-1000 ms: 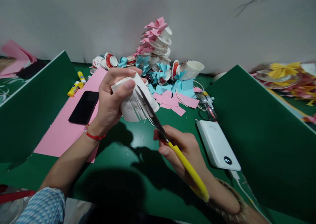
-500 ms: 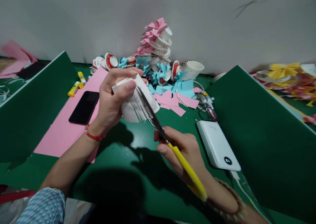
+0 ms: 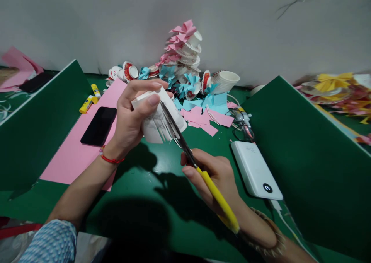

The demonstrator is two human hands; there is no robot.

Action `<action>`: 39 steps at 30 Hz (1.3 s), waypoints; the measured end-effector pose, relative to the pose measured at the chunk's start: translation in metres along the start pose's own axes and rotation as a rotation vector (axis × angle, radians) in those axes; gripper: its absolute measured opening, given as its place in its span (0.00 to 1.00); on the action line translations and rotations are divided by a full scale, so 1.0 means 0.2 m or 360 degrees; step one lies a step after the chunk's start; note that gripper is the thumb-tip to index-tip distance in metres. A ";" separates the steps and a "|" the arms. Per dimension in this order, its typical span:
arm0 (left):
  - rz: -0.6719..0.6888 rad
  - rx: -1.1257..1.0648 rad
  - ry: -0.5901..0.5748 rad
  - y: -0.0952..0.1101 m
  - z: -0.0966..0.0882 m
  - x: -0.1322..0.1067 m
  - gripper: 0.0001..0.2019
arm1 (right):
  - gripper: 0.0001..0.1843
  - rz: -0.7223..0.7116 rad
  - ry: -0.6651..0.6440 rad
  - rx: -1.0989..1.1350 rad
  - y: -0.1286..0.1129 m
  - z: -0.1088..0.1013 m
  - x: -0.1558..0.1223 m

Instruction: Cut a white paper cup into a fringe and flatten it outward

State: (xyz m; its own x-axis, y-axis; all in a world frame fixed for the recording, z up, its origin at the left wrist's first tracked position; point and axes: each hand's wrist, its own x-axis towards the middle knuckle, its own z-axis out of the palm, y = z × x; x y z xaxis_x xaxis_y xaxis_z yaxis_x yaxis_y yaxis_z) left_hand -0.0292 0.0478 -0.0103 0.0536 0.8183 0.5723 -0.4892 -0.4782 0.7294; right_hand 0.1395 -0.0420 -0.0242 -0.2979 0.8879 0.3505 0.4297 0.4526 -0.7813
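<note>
My left hand (image 3: 130,114) is wrapped round a white paper cup (image 3: 153,129), tilted, with its open edge slit into several narrow strips. Yellow-handled scissors (image 3: 214,189) are gripped in my right hand (image 3: 220,174). Their dark blades lie along the cup's wall beside the cut strips, the tips close to my left thumb. The blades look nearly closed. Part of the fingers of my left hand is hidden behind the cup.
A phone (image 3: 99,126) rests on pink paper (image 3: 66,162), near glue sticks (image 3: 86,104). Paper cups (image 3: 224,82), blue and pink paper pieces (image 3: 197,118) and a decorated cup stack (image 3: 188,50) stand behind. Glasses (image 3: 243,131) and a white power bank (image 3: 255,170) lie right. Green dividers (image 3: 304,158) flank both sides.
The scissor handles have closed slightly in my right hand, the lower end shifting a little left. My left hand and the cup have stayed almost still.
</note>
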 end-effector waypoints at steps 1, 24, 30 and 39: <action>0.0006 -0.0002 -0.0009 0.00 0.00 0.00 0.06 | 0.19 0.0014 -0.0006 -0.0002 0.00 0.00 0.00; -0.0006 -0.0016 0.0007 -0.01 0.01 0.01 0.11 | 0.16 0.0089 -0.0070 0.0106 0.00 0.00 0.01; -0.0171 -0.0088 0.0129 0.01 0.04 0.00 0.16 | 0.28 0.0140 -0.0349 0.0301 -0.01 -0.03 0.02; -0.0163 -0.0093 0.0217 0.05 0.01 0.02 0.10 | 0.30 0.0112 -0.0415 0.0320 -0.01 -0.04 0.02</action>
State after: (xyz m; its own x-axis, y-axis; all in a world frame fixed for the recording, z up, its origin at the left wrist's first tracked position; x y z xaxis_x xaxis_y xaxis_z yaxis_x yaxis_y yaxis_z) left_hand -0.0323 0.0457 -0.0002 -0.0107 0.8994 0.4370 -0.5372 -0.3738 0.7561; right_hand 0.1436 -0.0393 -0.0171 -0.4931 0.8535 0.1685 0.2876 0.3427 -0.8943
